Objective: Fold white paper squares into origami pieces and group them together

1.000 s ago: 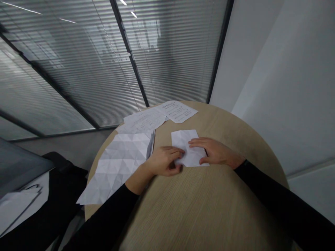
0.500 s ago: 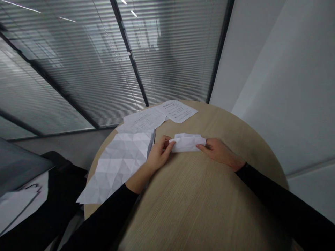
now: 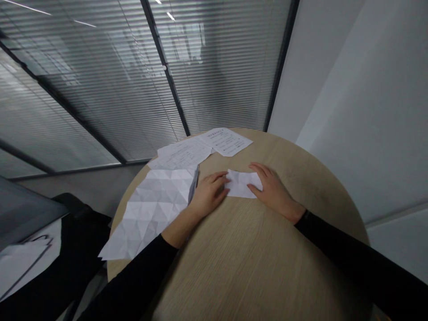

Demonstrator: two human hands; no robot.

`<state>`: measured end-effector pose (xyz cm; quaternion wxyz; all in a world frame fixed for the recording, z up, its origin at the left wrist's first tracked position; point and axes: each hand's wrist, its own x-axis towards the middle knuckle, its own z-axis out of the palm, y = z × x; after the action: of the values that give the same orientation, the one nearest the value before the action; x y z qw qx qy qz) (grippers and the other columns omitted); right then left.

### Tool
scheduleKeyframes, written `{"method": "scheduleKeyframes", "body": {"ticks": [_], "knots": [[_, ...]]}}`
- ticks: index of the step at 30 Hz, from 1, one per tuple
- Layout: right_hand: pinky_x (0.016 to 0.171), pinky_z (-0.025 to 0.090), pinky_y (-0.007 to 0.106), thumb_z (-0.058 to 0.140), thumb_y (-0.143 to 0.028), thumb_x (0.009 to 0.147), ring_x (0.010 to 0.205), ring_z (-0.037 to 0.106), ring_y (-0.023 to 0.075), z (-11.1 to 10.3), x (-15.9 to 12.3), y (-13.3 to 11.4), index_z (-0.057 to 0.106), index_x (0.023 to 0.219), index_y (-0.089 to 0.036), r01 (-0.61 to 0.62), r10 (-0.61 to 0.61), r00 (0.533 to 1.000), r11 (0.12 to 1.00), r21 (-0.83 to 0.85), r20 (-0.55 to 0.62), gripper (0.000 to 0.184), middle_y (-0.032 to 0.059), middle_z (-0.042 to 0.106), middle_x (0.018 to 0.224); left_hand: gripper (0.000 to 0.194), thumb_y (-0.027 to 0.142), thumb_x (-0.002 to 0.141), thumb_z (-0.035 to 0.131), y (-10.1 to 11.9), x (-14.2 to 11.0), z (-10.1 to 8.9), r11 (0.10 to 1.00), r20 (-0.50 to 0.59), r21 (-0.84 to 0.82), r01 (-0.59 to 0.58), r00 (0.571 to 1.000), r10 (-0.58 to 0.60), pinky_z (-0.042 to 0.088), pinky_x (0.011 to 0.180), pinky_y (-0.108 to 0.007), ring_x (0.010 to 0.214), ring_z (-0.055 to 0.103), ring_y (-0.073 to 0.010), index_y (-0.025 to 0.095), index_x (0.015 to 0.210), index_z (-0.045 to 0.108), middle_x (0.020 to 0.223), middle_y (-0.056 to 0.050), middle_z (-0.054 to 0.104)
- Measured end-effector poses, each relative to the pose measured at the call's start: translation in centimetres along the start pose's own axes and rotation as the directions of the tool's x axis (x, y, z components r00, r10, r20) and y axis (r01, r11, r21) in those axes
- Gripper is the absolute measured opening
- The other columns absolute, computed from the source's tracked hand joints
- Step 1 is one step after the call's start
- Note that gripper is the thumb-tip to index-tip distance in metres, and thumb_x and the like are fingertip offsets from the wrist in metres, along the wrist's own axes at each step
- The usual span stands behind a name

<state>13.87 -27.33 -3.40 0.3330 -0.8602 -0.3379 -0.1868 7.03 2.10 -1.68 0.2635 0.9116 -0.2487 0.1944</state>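
Tabletop (image 3: 264,249), creased sheet, folded paper
Creased sheet (image 3: 150,205) left of left fingers (image 3: 228,183); folded paper (image 3: 241,184) flat between them and right fingers (image 3: 252,175). Both sets touch its ends, thumbs apart from fingertips.

Printed sheets (image 3: 229,141) at table's (image 3: 284,151) far edge; lines of text illegible.

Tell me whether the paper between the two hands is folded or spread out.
Folded: the small paper lies as a narrow strip between the left hand and right hand.
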Motion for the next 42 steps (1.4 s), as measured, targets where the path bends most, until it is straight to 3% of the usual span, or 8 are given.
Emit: {"method": "scheduleKeyframes", "body": {"ticks": [3, 7, 14, 18, 23, 34, 37, 42], "knots": [[0.141, 0.036, 0.073, 0.063, -0.022, 0.110, 0.171, 0.045, 0.0387, -0.7, -0.1, -1.6, 0.061, 0.165, -0.036, 0.137, -0.129, 0.987, 0.988, -0.073, 0.101, 0.057, 0.0083, 0.057, 0.178, 0.024, 0.024, 0.112, 0.066, 0.2, 0.0, -0.1, 0.995, 0.055, 0.061, -0.083, 0.995, 0.080, 0.055, 0.127, -0.062, 0.150, 0.068, -0.0332, 0.024, 0.134, 0.076, 0.167, -0.013, 0.066], [0.140, 0.043, 0.065, 0.056, -0.032, 0.116, 0.168, 0.051, 0.0353, 0.1, -1.1, -3.0, 0.048, 0.178, -0.028, 0.178, -0.171, 0.961, 0.984, -0.011, 0.219, 0.062, 0.0127, 0.055, 0.181, 0.021, 0.030, 0.113, 0.068, 0.3, 0.0, -0.2, 0.995, 0.083, 0.059, -0.079, 0.994, 0.074, 0.055, 0.127, -0.062, 0.146, 0.071, -0.0322, 0.024, 0.131, 0.079, 0.151, -0.011, 0.078], [0.143, 0.038, 0.060, 0.044, -0.050, 0.121, 0.174, 0.043, 0.0355, 1.5, -2.0, -0.3, 0.041, 0.182, -0.015, 0.164, -0.115, 0.923, 0.981, -0.105, 0.367, 0.070, 0.0192, 0.044, 0.186, 0.020, 0.035, 0.115, 0.067, 0.3, 0.0, -0.6, 0.997, 0.128, 0.059, -0.050, 0.991, 0.042, 0.059, 0.122, -0.059, 0.139, 0.076, -0.0315, 0.023, 0.126, 0.077, 0.152, -0.009, 0.079], [0.145, 0.034, 0.058, 0.039, -0.052, 0.121, 0.175, 0.041, 0.0369, 0.7, -1.5, 2.2, 0.042, 0.180, -0.006, 0.143, -0.048, 0.928, 0.961, -0.235, 0.370, 0.075, 0.0247, 0.042, 0.186, 0.021, 0.038, 0.114, 0.068, 0.5, 0.0, -0.5, 0.995, 0.137, 0.080, -0.064, 0.989, 0.053, 0.058, 0.124, -0.059, 0.140, 0.075, -0.0321, 0.022, 0.125, 0.076, 0.154, -0.011, 0.077], [0.141, 0.039, 0.063, 0.035, -0.054, 0.122, 0.173, 0.044, 0.0368, 0.3, -1.4, 3.7, 0.041, 0.183, -0.018, 0.096, -0.001, 0.949, 0.954, -0.285, 0.316, 0.071, 0.0178, 0.047, 0.185, 0.031, 0.050, 0.109, 0.077, 0.8, 0.1, -0.5, 0.994, 0.121, 0.097, -0.051, 0.992, 0.039, 0.056, 0.125, -0.061, 0.139, 0.075, -0.0343, 0.023, 0.123, 0.075, 0.151, -0.012, 0.078], [0.128, 0.054, 0.061, 0.055, -0.034, 0.117, 0.145, 0.070, 0.0348, -1.2, -0.1, 0.8, 0.077, 0.150, -0.028, 0.116, -0.073, 0.979, 0.968, -0.221, 0.192, 0.041, 0.0106, 0.076, 0.158, 0.022, 0.037, 0.113, 0.069, 0.9, -0.1, -0.4, 0.993, 0.137, 0.088, -0.073, 0.989, 0.061, 0.057, 0.124, -0.061, 0.143, 0.071, -0.0344, 0.022, 0.128, 0.072, 0.161, -0.015, 0.070], [0.132, 0.053, 0.059, 0.060, -0.050, 0.117, 0.153, 0.066, 0.0341, -0.3, -0.6, 0.9, 0.069, 0.162, -0.030, 0.129, -0.090, 0.959, 0.983, -0.128, 0.269, 0.051, 0.0102, 0.069, 0.168, 0.024, 0.033, 0.115, 0.063, 0.7, -0.1, -0.3, 0.995, 0.161, 0.069, -0.069, 0.985, 0.057, 0.058, 0.124, -0.060, 0.141, 0.073, -0.0325, 0.022, 0.136, 0.070, 0.156, -0.013, 0.074], [0.142, 0.040, 0.059, 0.039, -0.041, 0.122, 0.172, 0.046, 0.0313, 0.6, -1.0, 3.0, 0.050, 0.179, -0.026, 0.121, -0.067, 0.931, 0.984, -0.130, 0.358, 0.060, 0.0106, 0.052, 0.183, 0.019, 0.026, 0.116, 0.058, 0.6, -0.2, -0.3, 0.993, 0.181, 0.110, -0.035, 0.983, 0.015, 0.051, 0.131, -0.063, 0.143, 0.072, -0.0307, 0.023, 0.128, 0.072, 0.158, -0.010, 0.075]]}}
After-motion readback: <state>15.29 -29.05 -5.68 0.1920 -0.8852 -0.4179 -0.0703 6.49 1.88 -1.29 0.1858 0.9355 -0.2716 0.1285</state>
